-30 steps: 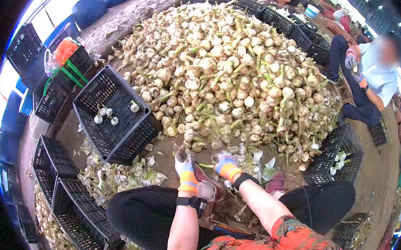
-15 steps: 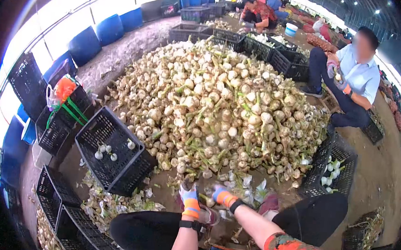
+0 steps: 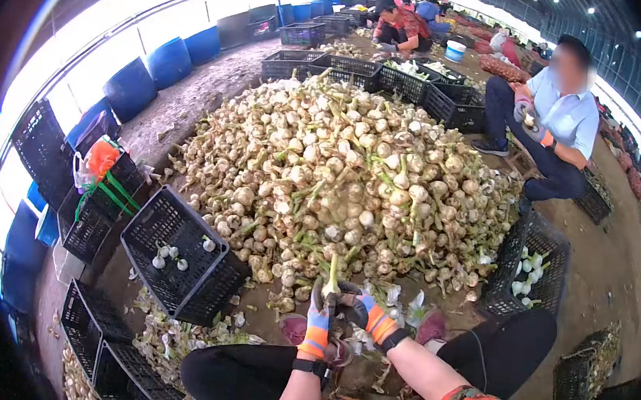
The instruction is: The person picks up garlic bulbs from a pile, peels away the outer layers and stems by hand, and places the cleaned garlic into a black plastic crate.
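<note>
A garlic bulb (image 3: 332,277) with its pale green stem pointing up is between my two gloved hands, low in the middle of the view. My left hand (image 3: 318,313) has its fingers closed round the bulb's left side. From the right, my right hand (image 3: 360,309) grips it too, with fingers bent; dark glove palms hide much of the bulb. Just beyond my hands rises a large heap of garlic bulbs (image 3: 337,179) with soil and stalks on them. Loose peeled skins (image 3: 395,298) lie by my shoes.
To the left, a tilted black crate (image 3: 182,265) holds several white bulbs; another crate (image 3: 526,285) on the right has cleaned bulbs with stems. More crates (image 3: 403,79) line the heap's back. A person in a light blue shirt (image 3: 571,125) sits at the right, handling garlic.
My left hand has come up from the heap's edge, and a garlic bulb now stands upright in it. My right hand has closed in beside it. The view has shifted slightly.
</note>
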The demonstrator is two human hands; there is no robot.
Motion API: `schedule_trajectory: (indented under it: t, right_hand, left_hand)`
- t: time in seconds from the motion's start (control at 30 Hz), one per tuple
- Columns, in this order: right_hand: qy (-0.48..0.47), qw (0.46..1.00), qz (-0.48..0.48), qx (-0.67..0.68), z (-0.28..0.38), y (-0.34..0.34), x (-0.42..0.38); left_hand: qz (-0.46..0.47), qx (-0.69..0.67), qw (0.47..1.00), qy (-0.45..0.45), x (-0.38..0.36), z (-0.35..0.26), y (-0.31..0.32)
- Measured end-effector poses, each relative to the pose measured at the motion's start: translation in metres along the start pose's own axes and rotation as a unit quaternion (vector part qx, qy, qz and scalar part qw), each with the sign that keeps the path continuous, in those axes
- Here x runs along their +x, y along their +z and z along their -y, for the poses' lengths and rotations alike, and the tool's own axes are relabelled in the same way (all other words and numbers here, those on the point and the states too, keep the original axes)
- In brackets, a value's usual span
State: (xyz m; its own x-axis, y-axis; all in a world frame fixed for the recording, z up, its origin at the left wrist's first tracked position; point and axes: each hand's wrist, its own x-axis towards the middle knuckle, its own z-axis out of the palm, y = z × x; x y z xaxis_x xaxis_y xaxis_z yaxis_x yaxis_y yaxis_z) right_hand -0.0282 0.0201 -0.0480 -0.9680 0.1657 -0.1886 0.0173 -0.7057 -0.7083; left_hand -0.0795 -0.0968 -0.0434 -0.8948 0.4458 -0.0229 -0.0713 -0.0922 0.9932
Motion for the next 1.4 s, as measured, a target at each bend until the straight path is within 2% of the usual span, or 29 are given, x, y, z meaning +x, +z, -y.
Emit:
schedule_trajectory:
  t: [0.03, 0.07, 0.1, 0.13, 0.17, 0.2, 0.23, 0.27, 0.3, 0.33, 0.37, 0.5, 0.57, 0.6, 0.7, 0.77, 0.83, 0.9, 0.97, 1.0, 1.03, 1.07, 1.1, 1.17, 1.2, 1.23, 1.3, 1.37, 1.4]
  right_hand:
    - [-0.04, 0.997, -0.03, -0.06, 0.005, 0.001, -0.001]
    - [-0.046, 0.996, -0.034, -0.061, 0.006, -0.004, 0.002]
    - [-0.074, 0.986, -0.047, -0.143, 0.01, -0.009, 0.007]
    - [-0.099, 0.968, -0.062, -0.223, 0.012, -0.013, 0.009]
    - [-0.102, 0.967, -0.068, -0.224, 0.021, 0.001, 0.004]
    - [-0.101, 0.981, -0.106, -0.128, 0.028, 0.017, 0.0]
    - [-0.102, 0.984, -0.143, -0.031, 0.035, 0.028, -0.004]
    - [-0.111, 0.982, -0.113, -0.103, 0.029, 0.018, 0.003]
    - [-0.138, 0.972, -0.118, -0.15, 0.02, 0.009, 0.006]
    - [-0.165, 0.958, -0.126, -0.196, 0.022, 0.013, 0.005]
    - [-0.169, 0.979, -0.101, -0.063, 0.022, 0.018, 0.004]
    - [-0.207, 0.956, -0.112, -0.174, 0.037, 0.023, -0.016]
    - [-0.142, 0.983, -0.039, -0.113, 0.04, 0.012, -0.007]
    - [-0.121, 0.987, -0.04, -0.096, 0.039, 0.007, -0.006]
    - [-0.107, 0.983, -0.009, -0.152, 0.058, 0.019, -0.019]
    - [-0.094, 0.984, 0.016, -0.149, 0.065, 0.018, -0.022]
    - [-0.08, 0.985, 0.042, -0.146, 0.07, 0.018, -0.024]
    - [-0.05, 0.984, 0.054, -0.164, 0.077, 0.021, -0.027]
    - [-0.026, 0.988, 0.034, -0.146, 0.085, 0.027, -0.033]
    - [-0.063, 0.985, -0.003, -0.162, 0.085, 0.033, -0.029]
    - [-0.098, 0.978, -0.04, -0.177, 0.082, 0.035, -0.025]
    - [-0.088, 0.992, -0.04, -0.078, 0.072, 0.028, -0.017]
    - [-0.088, 0.992, -0.039, -0.078, 0.069, 0.023, -0.017]
    - [-0.035, 0.986, -0.042, -0.156, 0.079, 0.034, -0.024]
    - [-0.023, 0.995, -0.039, -0.086, 0.089, 0.049, -0.036]
    - [-0.021, 0.995, -0.038, -0.087, 0.086, 0.043, -0.033]
    - [-0.095, 0.987, -0.031, -0.123, 0.08, 0.017, -0.029]
    - [-0.063, 0.983, -0.04, -0.17, 0.081, 0.001, -0.026]
    - [-0.129, 0.944, -0.034, -0.302, 0.081, -0.012, -0.019]
  left_hand:
    - [0.005, -0.032, 0.999, 0.026, 0.002, -0.006, 0.001]
    - [0.033, -0.192, 0.981, -0.016, 0.004, -0.012, 0.0]
    - [0.019, -0.212, 0.977, 0.018, 0.003, -0.018, 0.001]
    - [-0.002, -0.122, 0.991, 0.056, 0.002, -0.024, 0.004]
    - [-0.023, -0.031, 0.995, 0.093, 0.0, -0.029, 0.008]
    - [-0.016, -0.033, 0.995, 0.091, -0.002, -0.033, 0.01]
    - [-0.024, 0.079, 0.984, 0.159, -0.003, -0.037, 0.01]
    - [-0.032, 0.188, 0.955, 0.227, -0.002, -0.04, 0.012]
    - [-0.027, 0.185, 0.955, 0.229, -0.002, -0.039, 0.016]
    - [-0.028, 0.094, 0.975, 0.2, -0.003, -0.038, 0.018]
    - [-0.028, 0.002, 0.985, 0.168, -0.004, -0.036, 0.02]
    - [-0.024, -0.021, 0.987, 0.156, -0.005, -0.041, 0.025]
    - [-0.006, -0.059, 0.988, 0.141, -0.007, -0.049, 0.026]
    - [-0.001, -0.047, 0.987, 0.152, -0.008, -0.054, 0.026]
    - [0.004, -0.038, 0.986, 0.165, -0.007, -0.053, 0.027]
    - [-0.012, -0.166, 0.984, 0.068, -0.004, -0.05, 0.027]
    - [-0.014, -0.162, 0.984, 0.076, 0.005, -0.035, 0.018]
    - [-0.02, -0.058, 0.989, 0.132, 0.008, -0.029, 0.014]
    - [-0.028, -0.048, 0.99, 0.132, 0.001, -0.055, 0.021]
    - [-0.04, 0.097, 0.973, 0.208, -0.001, -0.066, 0.022]
    - [-0.051, 0.239, 0.929, 0.277, -0.003, -0.073, 0.023]
    - [-0.054, 0.243, 0.926, 0.283, -0.004, -0.077, 0.026]
    - [-0.055, 0.242, 0.926, 0.283, -0.004, -0.075, 0.025]
    - [-0.044, 0.173, 0.952, 0.249, -0.002, -0.071, 0.023]
    - [-0.041, 0.201, 0.943, 0.261, -0.003, -0.071, 0.021]
    - [-0.044, 0.201, 0.943, 0.261, -0.002, -0.065, 0.019]
    - [0.003, -0.078, 0.989, 0.129, 0.001, -0.041, 0.016]
    - [0.029, -0.022, 0.988, 0.152, 0.0, -0.049, 0.015]
    - [0.04, -0.076, 0.988, 0.126, -0.005, -0.064, 0.019]
